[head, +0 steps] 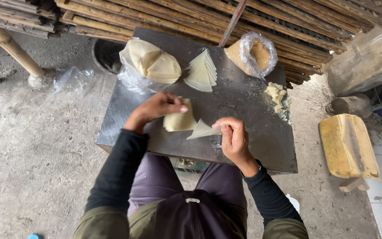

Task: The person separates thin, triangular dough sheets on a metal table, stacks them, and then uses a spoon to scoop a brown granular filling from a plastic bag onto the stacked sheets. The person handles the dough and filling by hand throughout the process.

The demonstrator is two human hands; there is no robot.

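My left hand (158,108) presses down on a small stack of pale square wrapper sheets (180,120) lying on the dark metal table (244,102). My right hand (231,137) pinches the corner of one thin triangular sheet (202,130), lifted off the stack's right side. Farther back lie a fanned row of folded triangular wrappers (202,71) and a clear plastic bag of more wrappers (151,64).
An open plastic bag of brown crumbs (255,54) stands at the table's back right, with a pile of pale chunks (277,95) beside it. Bamboo poles (191,17) lie stacked behind. A yellow wrapped block (348,146) sits on the floor at right.
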